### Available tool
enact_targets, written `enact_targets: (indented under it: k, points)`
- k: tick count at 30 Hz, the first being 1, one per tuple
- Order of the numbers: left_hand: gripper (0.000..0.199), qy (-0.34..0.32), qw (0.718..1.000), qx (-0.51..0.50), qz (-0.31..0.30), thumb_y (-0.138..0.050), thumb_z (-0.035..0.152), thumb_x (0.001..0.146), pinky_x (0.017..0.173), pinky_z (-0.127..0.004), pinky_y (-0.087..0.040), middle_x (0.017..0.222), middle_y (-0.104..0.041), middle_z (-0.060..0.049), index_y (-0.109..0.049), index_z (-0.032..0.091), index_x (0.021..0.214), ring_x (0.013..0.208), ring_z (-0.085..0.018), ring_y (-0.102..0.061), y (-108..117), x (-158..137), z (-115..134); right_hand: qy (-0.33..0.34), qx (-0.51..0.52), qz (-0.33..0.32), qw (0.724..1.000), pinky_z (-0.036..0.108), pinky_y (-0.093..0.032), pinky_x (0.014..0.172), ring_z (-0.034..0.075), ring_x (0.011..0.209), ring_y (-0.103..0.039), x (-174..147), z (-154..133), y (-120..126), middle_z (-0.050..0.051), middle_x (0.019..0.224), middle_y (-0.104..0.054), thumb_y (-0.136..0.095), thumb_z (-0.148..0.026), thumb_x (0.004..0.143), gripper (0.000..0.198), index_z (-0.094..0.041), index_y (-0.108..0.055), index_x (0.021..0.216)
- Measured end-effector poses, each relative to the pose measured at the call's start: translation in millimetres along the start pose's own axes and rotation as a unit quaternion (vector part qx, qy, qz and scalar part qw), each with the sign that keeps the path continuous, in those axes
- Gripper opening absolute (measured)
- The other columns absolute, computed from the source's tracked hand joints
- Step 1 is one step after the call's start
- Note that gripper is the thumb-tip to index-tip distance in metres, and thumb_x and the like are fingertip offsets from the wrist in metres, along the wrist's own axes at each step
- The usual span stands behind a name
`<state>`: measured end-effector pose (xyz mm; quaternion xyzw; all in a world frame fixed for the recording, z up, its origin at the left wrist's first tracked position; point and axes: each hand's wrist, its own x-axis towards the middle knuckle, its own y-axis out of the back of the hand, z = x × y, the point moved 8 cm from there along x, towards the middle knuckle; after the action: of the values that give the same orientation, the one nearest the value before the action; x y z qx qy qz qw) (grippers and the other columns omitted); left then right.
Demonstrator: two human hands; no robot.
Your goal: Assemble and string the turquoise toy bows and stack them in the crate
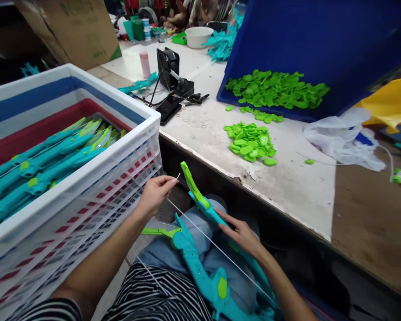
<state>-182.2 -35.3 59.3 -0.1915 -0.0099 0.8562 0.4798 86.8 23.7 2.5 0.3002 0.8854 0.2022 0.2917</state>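
Note:
My left hand (157,192) pinches the end of a thin white string (200,229) close to the lime-green tip of a teal toy bow (217,218). From near that hand the string slants down to the lower right. Around the bow's upper arm, below the green tip, my right hand (239,232) is closed. A second teal toy bow (195,261), with a green tip pointing left and a green patch, rests across my lap. Its lower end and that of the held bow are partly hidden by my right arm and the frame edge.
On my left, a white plastic crate (147,118) holds several teal bows. The worktable (200,138) carries a green pile of small pieces (250,141), a tipped blue bin (287,40) with more pieces, a black fan (168,67), a phone (168,113) and a plastic bag (344,138).

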Motion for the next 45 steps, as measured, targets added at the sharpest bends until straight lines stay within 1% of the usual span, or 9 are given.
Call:
enact_targets:
  k: [6,12,21,25,27,30,34,39,45]
  points:
    - [0.023,-0.096,0.982,0.154,-0.043,-0.065,0.035,0.068,0.054,-0.023,-0.034,0.059,-0.06,0.0,-0.073,0.014,0.073,0.055,-0.01,-0.046,-8,29,22,-0.008,-0.001,-0.001,1.0,0.04,-0.045,0.101,0.028,0.121,-0.054,1,2,0,0.005,0.132,-0.055,-0.052,-0.04,0.083,0.056,-0.019,-0.051,0.134]
    - [0.016,-0.106,0.975,0.191,-0.048,-0.062,0.026,0.071,0.058,-0.023,-0.037,0.062,-0.064,0.0,-0.072,0.014,0.07,0.059,-0.013,-0.051,-11,34,32,0.003,0.006,0.012,1.0,0.042,-0.044,0.103,0.028,0.122,-0.053,-2,-6,1,0.005,0.132,-0.056,-0.053,-0.039,0.084,0.052,-0.019,-0.054,0.132]
    - [0.013,-0.1,0.982,0.148,-0.065,-0.064,0.026,0.07,0.051,-0.022,-0.032,0.053,-0.056,0.003,-0.066,0.013,0.071,0.051,-0.009,-0.046,-13,34,31,0.019,-0.005,0.022,1.0,0.041,-0.046,0.101,0.027,0.119,-0.056,-1,-10,1,0.006,0.129,-0.058,-0.053,-0.039,0.084,0.05,-0.021,-0.057,0.13]
    - [0.036,-0.065,0.991,0.046,-0.111,-0.069,0.035,0.066,0.043,-0.02,-0.026,0.045,-0.044,0.01,-0.058,0.014,0.093,0.04,-0.007,-0.039,-22,37,22,0.04,-0.045,0.04,0.997,0.038,-0.051,0.094,0.025,0.111,-0.061,-7,-13,-2,0.006,0.124,-0.063,-0.05,-0.04,0.085,0.048,-0.023,-0.056,0.13]
    - [0.041,-0.056,0.99,0.03,-0.127,-0.072,0.039,0.064,0.042,-0.02,-0.026,0.045,-0.044,0.01,-0.057,0.014,0.092,0.04,-0.007,-0.039,-26,37,19,0.051,-0.082,0.056,0.994,0.035,-0.054,0.087,0.023,0.102,-0.065,-11,-19,-2,0.006,0.116,-0.067,-0.048,-0.04,0.087,0.047,-0.023,-0.056,0.13]
    - [0.04,-0.058,0.99,0.036,-0.123,-0.073,0.043,0.064,0.042,-0.019,-0.025,0.045,-0.043,0.009,-0.057,0.013,0.086,0.04,-0.006,-0.039,-25,34,17,0.091,-0.149,0.124,0.977,0.036,-0.055,0.082,0.023,0.094,-0.066,-10,-45,7,0.007,0.102,-0.069,-0.048,-0.042,0.089,0.041,-0.025,-0.062,0.123]
    - [0.04,-0.059,0.988,0.046,-0.133,-0.072,0.045,0.066,0.042,-0.019,-0.025,0.046,-0.043,0.009,-0.058,0.014,0.088,0.04,-0.006,-0.04,-21,25,15,0.216,-0.158,0.222,0.938,0.038,-0.051,0.087,0.023,0.098,-0.061,17,-118,24,0.009,0.104,-0.064,-0.046,-0.038,0.093,0.035,-0.023,-0.063,0.119]
    - [0.043,-0.052,0.988,0.049,-0.137,-0.072,0.047,0.065,0.043,-0.019,-0.027,0.047,-0.045,0.008,-0.059,0.014,0.091,0.042,-0.006,-0.04,-15,18,13,0.322,-0.096,0.154,0.929,0.032,-0.051,0.077,0.017,0.085,-0.061,79,-186,22,0.006,0.098,-0.064,-0.051,-0.031,0.091,0.029,-0.022,-0.063,0.115]
    - [0.043,-0.041,0.989,0.03,-0.142,-0.074,0.045,0.065,0.042,-0.018,-0.024,0.047,-0.043,0.008,-0.061,0.013,0.09,0.04,-0.005,-0.036,-12,15,11,0.364,-0.087,0.115,0.92,0.025,-0.047,0.067,0.013,0.071,-0.056,98,-206,20,0.002,0.079,-0.061,-0.057,-0.023,0.087,0.01,-0.018,-0.063,0.081]
